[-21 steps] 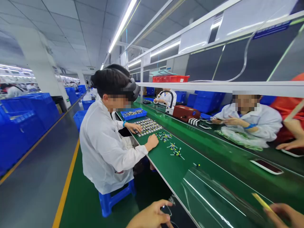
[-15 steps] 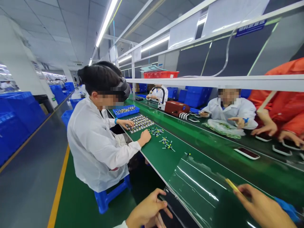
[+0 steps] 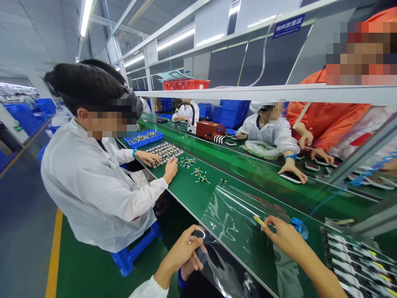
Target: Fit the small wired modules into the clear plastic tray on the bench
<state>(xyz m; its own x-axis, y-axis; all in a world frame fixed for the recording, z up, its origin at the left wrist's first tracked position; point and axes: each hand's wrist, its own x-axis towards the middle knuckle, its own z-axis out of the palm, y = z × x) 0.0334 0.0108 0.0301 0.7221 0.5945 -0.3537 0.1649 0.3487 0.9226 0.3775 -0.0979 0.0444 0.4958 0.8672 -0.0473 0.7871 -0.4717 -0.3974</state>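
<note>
My left hand (image 3: pixel 183 248), with a white sleeve at its wrist, is at the bottom centre by the table's front edge. Its fingers are curled together, and I cannot make out what is in them. Partly hidden beneath it is another hand (image 3: pixel 192 264) with a blue band; whose it is I cannot tell. My right hand (image 3: pixel 283 234) pinches a thin yellow strip (image 3: pixel 259 220) between thumb and fingers, just above the clear plastic sheet (image 3: pixel 231 225) on the green table. Glossy dark film (image 3: pixel 221 263) hangs or lies below the edge, next to my left hand.
A person in a white coat (image 3: pixel 96 178) and headset sits at left, by rows of small parts (image 3: pixel 167 152), propeller-like pieces (image 3: pixel 198 174) and a blue tray (image 3: pixel 144 138). Co-workers handle phone-like pieces (image 3: pixel 290 177) across the bench. A blue clip (image 3: pixel 299 227) lies near my right hand.
The view has swung right, showing rows of parts and a diagonal post at right. My left hand's fingers have curled in. A co-worker across has reached onto a phone-like piece.
</note>
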